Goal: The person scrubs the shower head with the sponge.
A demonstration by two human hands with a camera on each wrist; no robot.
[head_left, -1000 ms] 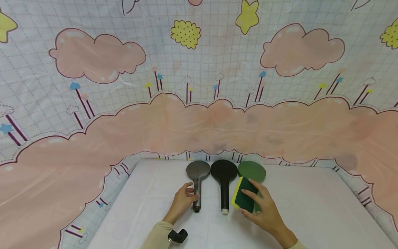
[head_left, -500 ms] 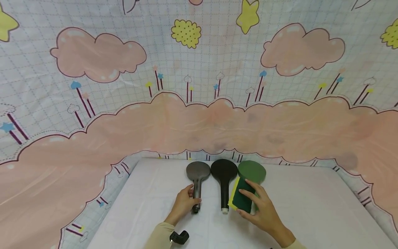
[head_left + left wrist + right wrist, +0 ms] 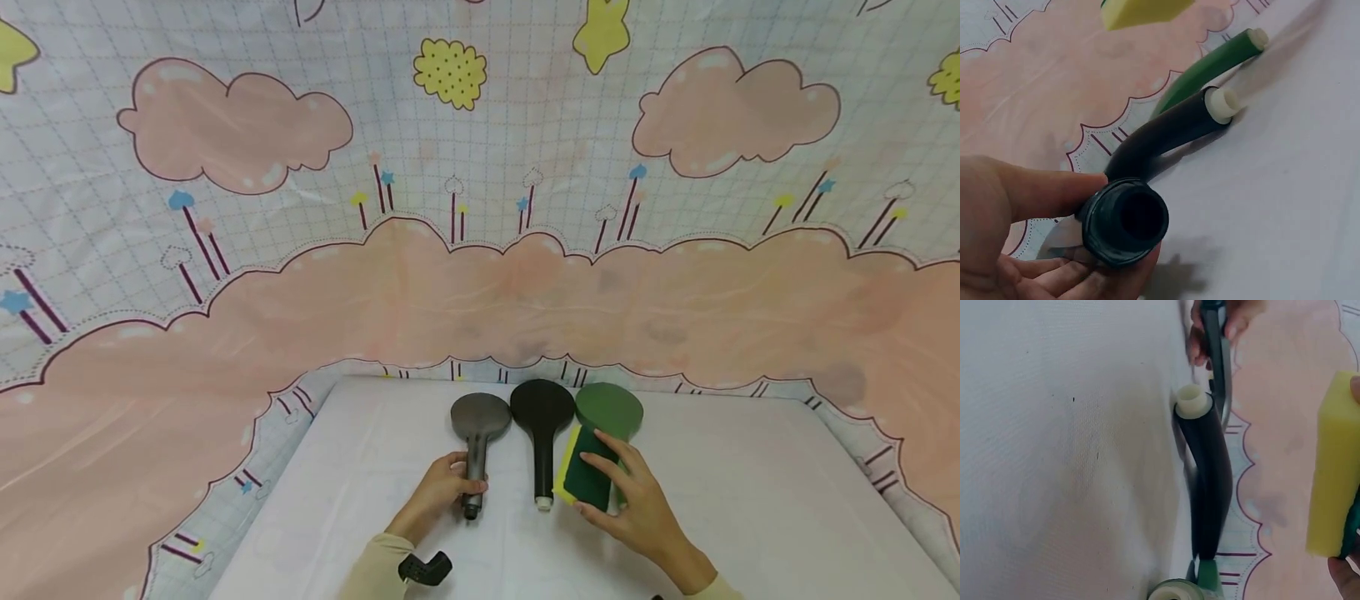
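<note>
In the head view, a grey shower head (image 3: 480, 415) has its handle gripped by my left hand (image 3: 437, 492), the thumb across the front. The left wrist view shows the handle's dark threaded end (image 3: 1129, 222) between thumb and fingers. Beside it lie a black shower head (image 3: 542, 408) and, further right, a green shower head (image 3: 611, 407). My right hand (image 3: 641, 508) holds a yellow sponge with a dark green scouring side (image 3: 588, 473) over the green one's handle, hiding most of it. The sponge's yellow face (image 3: 1335, 469) shows in the right wrist view.
All of this is on a white tabletop (image 3: 750, 483). A curtain with pink clouds (image 3: 525, 300) hangs behind its far edge. A black device (image 3: 425, 569) sits at my left wrist.
My left thumb has come across the grey handle, and the grey shower head has shifted slightly toward me, away from the black one's line. The sponge has shifted a little left.
</note>
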